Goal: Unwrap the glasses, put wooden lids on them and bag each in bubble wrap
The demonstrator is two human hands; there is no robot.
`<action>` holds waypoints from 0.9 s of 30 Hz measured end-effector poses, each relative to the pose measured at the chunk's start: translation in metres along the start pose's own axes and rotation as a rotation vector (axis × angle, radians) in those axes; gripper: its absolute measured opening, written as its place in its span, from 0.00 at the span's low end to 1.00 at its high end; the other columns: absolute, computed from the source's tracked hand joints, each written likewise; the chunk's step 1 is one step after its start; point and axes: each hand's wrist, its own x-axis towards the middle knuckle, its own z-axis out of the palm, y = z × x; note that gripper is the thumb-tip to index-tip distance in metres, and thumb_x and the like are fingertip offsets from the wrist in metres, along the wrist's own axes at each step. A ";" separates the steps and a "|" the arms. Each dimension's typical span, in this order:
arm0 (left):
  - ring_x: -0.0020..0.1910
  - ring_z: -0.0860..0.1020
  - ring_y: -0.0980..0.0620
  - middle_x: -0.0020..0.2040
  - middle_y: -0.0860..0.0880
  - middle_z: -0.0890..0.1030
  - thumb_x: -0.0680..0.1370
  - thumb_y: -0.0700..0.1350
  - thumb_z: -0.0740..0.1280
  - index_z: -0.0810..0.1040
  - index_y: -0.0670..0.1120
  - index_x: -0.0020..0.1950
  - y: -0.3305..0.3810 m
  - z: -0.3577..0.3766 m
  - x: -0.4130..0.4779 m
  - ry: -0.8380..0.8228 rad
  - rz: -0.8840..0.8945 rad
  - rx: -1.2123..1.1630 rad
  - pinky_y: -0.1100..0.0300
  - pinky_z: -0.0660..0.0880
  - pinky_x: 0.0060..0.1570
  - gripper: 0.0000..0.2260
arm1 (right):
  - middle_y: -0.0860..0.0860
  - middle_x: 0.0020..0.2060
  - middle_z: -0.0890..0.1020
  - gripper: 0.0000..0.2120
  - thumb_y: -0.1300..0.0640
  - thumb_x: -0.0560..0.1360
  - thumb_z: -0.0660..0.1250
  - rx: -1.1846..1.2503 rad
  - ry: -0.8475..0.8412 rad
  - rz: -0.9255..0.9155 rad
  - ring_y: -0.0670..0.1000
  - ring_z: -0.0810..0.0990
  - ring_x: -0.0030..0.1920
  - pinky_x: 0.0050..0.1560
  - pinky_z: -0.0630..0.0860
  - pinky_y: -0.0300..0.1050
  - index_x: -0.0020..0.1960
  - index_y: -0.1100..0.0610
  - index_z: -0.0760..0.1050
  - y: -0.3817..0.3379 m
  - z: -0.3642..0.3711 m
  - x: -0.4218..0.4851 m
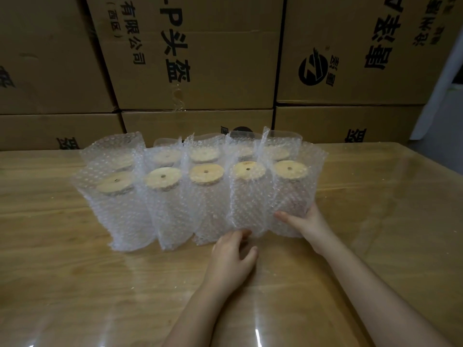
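Several glasses stand upright in two rows on the table, each inside an open-topped bubble wrap bag (130, 216) and each capped by a round wooden lid (206, 173) with a small centre hole. My right hand (304, 220) grips the base of the front-right bagged glass (290, 196), thumb across its front. My left hand (233, 256) lies on the table just in front of the neighbouring bagged glass (246, 204), its fingertips touching the bottom edge of that bag. The back row shows only blurred through the wrap.
The wooden table (75, 284) is covered by a glossy clear sheet. Stacked cardboard boxes (195, 58) with black print form a wall right behind the glasses. A gap with a white surface (448, 96) shows at the far right.
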 end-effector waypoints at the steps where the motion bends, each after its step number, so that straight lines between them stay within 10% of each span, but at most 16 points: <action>1: 0.59 0.74 0.55 0.58 0.52 0.79 0.76 0.49 0.68 0.76 0.48 0.64 -0.001 0.001 0.000 0.002 -0.003 0.003 0.61 0.67 0.61 0.17 | 0.48 0.59 0.80 0.53 0.39 0.50 0.83 -0.006 -0.009 -0.001 0.46 0.80 0.58 0.56 0.76 0.42 0.70 0.54 0.66 0.000 -0.001 0.000; 12: 0.62 0.72 0.54 0.60 0.53 0.76 0.76 0.50 0.66 0.72 0.51 0.67 0.001 0.002 -0.002 -0.008 -0.001 0.065 0.60 0.64 0.63 0.19 | 0.42 0.52 0.80 0.30 0.56 0.64 0.77 -0.015 -0.023 0.023 0.35 0.79 0.51 0.50 0.75 0.30 0.63 0.50 0.70 0.000 0.005 -0.002; 18: 0.66 0.68 0.54 0.64 0.53 0.72 0.77 0.54 0.63 0.66 0.53 0.70 0.002 0.005 -0.005 -0.048 0.002 0.170 0.60 0.60 0.64 0.22 | 0.49 0.59 0.80 0.37 0.51 0.61 0.76 -0.027 -0.040 0.009 0.46 0.79 0.58 0.62 0.73 0.44 0.68 0.55 0.69 -0.003 0.004 -0.004; 27: 0.66 0.67 0.53 0.66 0.52 0.70 0.78 0.53 0.61 0.65 0.52 0.71 0.015 -0.008 -0.012 -0.107 -0.018 0.208 0.60 0.62 0.65 0.21 | 0.42 0.57 0.79 0.38 0.44 0.59 0.76 -0.149 -0.122 0.056 0.41 0.78 0.58 0.52 0.74 0.31 0.67 0.48 0.68 -0.009 -0.004 -0.008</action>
